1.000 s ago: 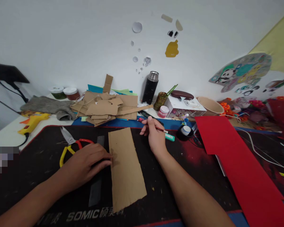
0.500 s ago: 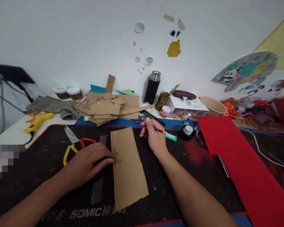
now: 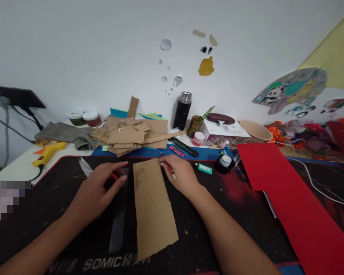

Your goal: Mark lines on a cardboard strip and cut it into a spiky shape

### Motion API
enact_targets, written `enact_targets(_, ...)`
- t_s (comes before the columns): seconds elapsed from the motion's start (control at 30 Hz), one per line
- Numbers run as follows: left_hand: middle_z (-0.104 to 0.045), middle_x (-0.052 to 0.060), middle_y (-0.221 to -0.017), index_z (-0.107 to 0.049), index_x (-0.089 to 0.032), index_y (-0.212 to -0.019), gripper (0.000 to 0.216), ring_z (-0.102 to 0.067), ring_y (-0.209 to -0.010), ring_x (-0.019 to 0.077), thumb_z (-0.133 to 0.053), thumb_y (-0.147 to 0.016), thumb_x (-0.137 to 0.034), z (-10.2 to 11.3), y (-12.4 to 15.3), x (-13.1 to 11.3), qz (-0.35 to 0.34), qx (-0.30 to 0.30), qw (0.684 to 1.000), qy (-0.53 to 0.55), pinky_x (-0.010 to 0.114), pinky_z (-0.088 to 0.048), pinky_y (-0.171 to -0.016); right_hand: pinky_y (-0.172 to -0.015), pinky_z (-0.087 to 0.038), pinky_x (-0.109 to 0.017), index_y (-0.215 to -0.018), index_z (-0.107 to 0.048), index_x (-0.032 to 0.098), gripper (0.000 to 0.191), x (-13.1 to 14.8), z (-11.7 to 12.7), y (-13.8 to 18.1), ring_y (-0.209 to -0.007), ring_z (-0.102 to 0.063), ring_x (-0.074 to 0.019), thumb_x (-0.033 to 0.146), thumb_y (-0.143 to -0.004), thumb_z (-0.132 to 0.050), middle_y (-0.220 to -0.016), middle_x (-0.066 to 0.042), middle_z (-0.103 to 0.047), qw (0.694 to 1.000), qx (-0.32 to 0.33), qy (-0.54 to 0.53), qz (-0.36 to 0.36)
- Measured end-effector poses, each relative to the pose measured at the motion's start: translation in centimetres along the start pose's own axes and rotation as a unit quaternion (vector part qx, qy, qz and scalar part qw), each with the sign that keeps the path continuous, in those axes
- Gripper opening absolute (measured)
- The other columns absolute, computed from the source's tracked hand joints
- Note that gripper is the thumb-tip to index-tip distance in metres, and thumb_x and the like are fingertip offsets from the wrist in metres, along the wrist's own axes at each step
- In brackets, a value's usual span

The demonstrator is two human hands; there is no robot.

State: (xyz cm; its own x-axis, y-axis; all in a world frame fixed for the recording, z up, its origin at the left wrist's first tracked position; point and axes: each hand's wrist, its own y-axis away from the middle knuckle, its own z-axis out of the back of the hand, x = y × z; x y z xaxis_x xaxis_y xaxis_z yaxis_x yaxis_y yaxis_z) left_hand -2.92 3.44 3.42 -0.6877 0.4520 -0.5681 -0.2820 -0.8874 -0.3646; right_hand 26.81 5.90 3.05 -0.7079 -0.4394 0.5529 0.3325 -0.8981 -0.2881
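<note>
A strip of brown cardboard (image 3: 153, 210) with rough cut edges lies flat on the black desk mat (image 3: 218, 236). My right hand (image 3: 182, 175) rests by its upper right edge, with a thin red-and-black pencil (image 3: 169, 168) held in the fingers. To the left of the strip, my left hand (image 3: 96, 189) is held over the mat, thumb and fingers apart and nothing between them. Beneath its fingertips runs a clear ruler (image 3: 117, 229). Scissors (image 3: 85, 167) lie under this hand, which covers most of their handles.
Cardboard scraps (image 3: 129, 133) are heaped at the back, near a black thermos (image 3: 182, 110). A yellow glue gun (image 3: 48, 152) lies at left. Right of my hand are a small teal lighter-like piece (image 3: 205, 168), a dark round holder (image 3: 225, 162) and a long red sheet (image 3: 286, 194).
My left hand has come off the cardboard's left edge and opened. My right hand has moved left to the cardboard's top right with the pencil. The cardboard has barely shifted.
</note>
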Motion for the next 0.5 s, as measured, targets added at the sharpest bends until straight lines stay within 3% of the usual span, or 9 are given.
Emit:
enact_targets(0.13, -0.074, 0.011, -0.110, -0.067, -0.022, -0.139, 0.045, -0.071, -0.105, 0.0319, -0.059, -0.107, -0.052, 0.7, -1.3, -0.3, 0.034, -0.003, 0.999, -0.011, 0.047, -0.057, -0.096, -0.107, -0.058, -0.039, -0.133, -0.078, 0.019, 0.035, -0.5, 0.7, -0.3, -0.124, -0.078, -0.0293, 0.007, -0.107, -0.058, -0.133, -0.014, -0.082, 0.999, 0.021, 0.044, -0.007)
enact_targets(0.27, -0.076, 0.012, -0.109, -0.065, -0.016, -0.148, 0.060, -0.072, -0.102, 0.0341, -0.060, -0.103, -0.056, 0.0, -2.1, -0.2, 0.054, 0.057, 0.996, -0.043, 0.049, -0.057, -0.095, -0.111, -0.055, -0.037, -0.140, -0.076, 0.018, 0.056, -0.6, 1.6, -0.4, -0.130, -0.075, -0.0293, -0.006, -0.091, -0.063, -0.138, -0.014, -0.080, 0.992, 0.089, 0.084, 0.002)
enact_targets(0.37, -0.078, 0.015, -0.104, -0.064, -0.011, -0.152, 0.065, -0.073, -0.100, 0.0373, -0.059, -0.104, -0.054, -1.3, -2.2, -0.7, 0.050, 0.109, 0.986, -0.117, 0.052, -0.057, -0.094, -0.110, -0.055, -0.037, -0.139, -0.077, 0.017, 0.054, -0.4, 1.9, -0.3, -0.128, -0.075, -0.0298, -0.006, -0.092, -0.062, -0.135, -0.014, -0.081, 0.990, 0.106, 0.097, 0.005)
enact_targets(0.5, -0.081, 0.023, -0.117, -0.063, -0.009, -0.154, 0.073, -0.076, -0.108, 0.0425, -0.060, -0.104, -0.062, -2.8, -2.6, -2.7, 0.045, 0.150, 0.970, -0.187, 0.053, -0.057, -0.094, -0.110, -0.054, -0.037, -0.139, -0.078, 0.017, 0.051, -0.2, 2.0, -0.3, -0.127, -0.075, -0.0294, -0.004, -0.096, -0.061, -0.135, -0.015, -0.081, 0.989, 0.106, 0.104, 0.006)
